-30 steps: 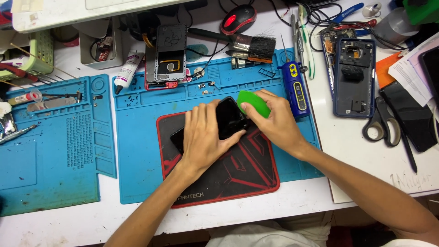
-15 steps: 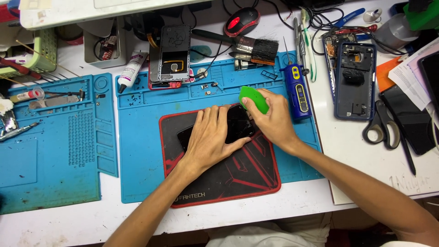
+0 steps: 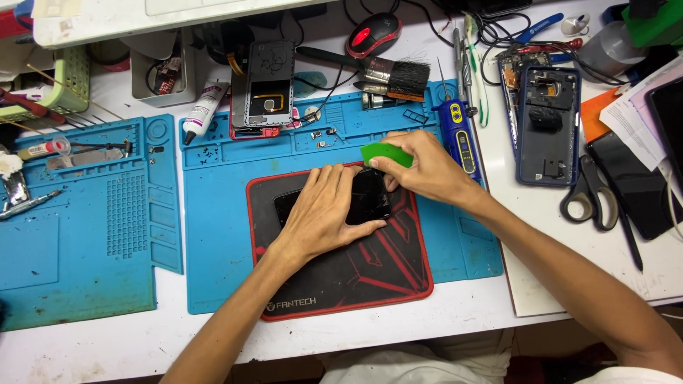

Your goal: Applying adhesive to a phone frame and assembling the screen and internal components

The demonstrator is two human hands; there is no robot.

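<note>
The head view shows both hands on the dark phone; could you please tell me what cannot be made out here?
- Dark phone: its middle is hidden under the left hand.
- Green pry card: its lower edge is hidden by the right hand, so contact with the phone cannot be told.
- Small screws on the blue mat: too small to count.
- Black panel: cut off by the right edge.

Two bare forearms, no sleeves, hands (image 3: pixel 324 213) without gloves, rings or watch
</note>
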